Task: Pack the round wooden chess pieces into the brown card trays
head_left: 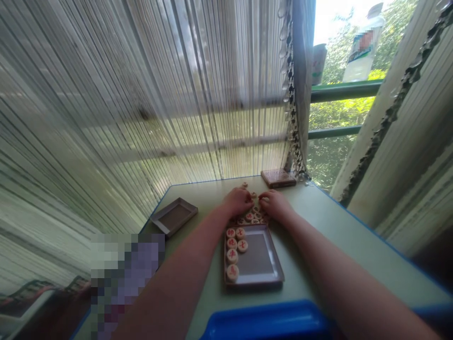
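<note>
A shallow grey-brown box tray lies on the pale green table in front of me. Several round wooden chess pieces with red characters line its left side. A loose pile of the same pieces lies just beyond the tray. My left hand rests on the pile's left part with its fingers curled down over the pieces. My right hand sits at the pile's right edge, its fingertips pinched together on a piece I can barely make out.
The box's lid lies upside down at the table's left corner. A flat brown box sits at the far edge by the window. A blue chair edge is near me. String curtains hang behind the table.
</note>
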